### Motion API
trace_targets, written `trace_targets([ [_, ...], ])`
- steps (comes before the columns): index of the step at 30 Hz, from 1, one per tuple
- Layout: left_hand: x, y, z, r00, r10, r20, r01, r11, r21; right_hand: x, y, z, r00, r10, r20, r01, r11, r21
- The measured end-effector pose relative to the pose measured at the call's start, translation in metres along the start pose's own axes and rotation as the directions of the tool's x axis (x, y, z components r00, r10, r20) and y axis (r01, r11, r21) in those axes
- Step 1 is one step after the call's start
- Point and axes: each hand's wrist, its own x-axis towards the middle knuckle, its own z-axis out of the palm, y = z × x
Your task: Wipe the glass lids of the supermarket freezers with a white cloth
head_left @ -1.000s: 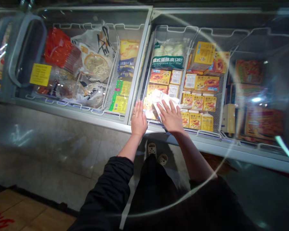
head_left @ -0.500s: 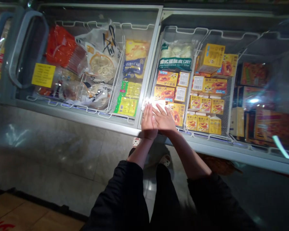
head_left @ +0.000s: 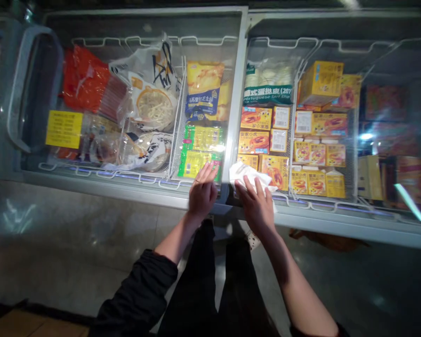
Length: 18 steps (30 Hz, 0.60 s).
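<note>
Apart go the hands: together at the seam half a second ago, left hand now out over the left-hand lid, right hand and white cloth to the right of the frame bar! Sweeping from the left: pale, glossy floor below, a curved grey handle above, then a flat yellow label. Under clear glass, a crinkled red bag, and a shiny, see-through noodle bag beside it. Next, smooth green-and-yellow packets in a wire basket, and the left hand lies over their near end, fingers extended, gripping nothing. Past the straight metal bar, the soft, creased cloth lies on the lid's near edge, right hand spread flat across it, fingers apart, pressing rather than clamping. Crisp yellow boxes sit stacked below the glass, and bright glare flashes farther right.
</note>
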Motion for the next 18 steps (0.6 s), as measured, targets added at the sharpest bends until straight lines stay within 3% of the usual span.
trace_targets([
  [4,-0.003,-0.004,0.003,0.998,0.011,0.063,-0.015,0.997,0.077,0.032,-0.018,-0.003,0.999,-0.032,-0.035,0.033,0.999,0.014],
  [8,0.0,-0.001,0.009,0.995,0.057,0.081,-0.065,0.992,0.109,0.045,-0.001,-0.011,0.999,0.014,-0.046,-0.015,1.0,-0.02],
  [11,0.002,-0.002,0.011,0.99,0.112,0.081,-0.12,0.987,0.107,0.027,0.009,-0.012,0.983,0.146,-0.109,-0.149,0.989,-0.018],
  [14,0.003,-0.002,0.013,0.984,0.15,0.098,-0.159,0.983,0.095,-0.002,-0.004,-0.001,0.935,0.303,-0.182,-0.295,0.953,0.07],
  [16,0.003,-0.002,0.014,0.988,0.126,0.091,-0.134,0.987,0.091,-0.021,-0.025,0.013,0.926,0.321,-0.199,-0.298,0.945,0.136],
  [18,0.003,-0.004,0.016,0.992,0.096,0.085,-0.103,0.991,0.082,-0.034,-0.048,0.027,0.967,0.185,-0.175,-0.157,0.974,0.161],
])
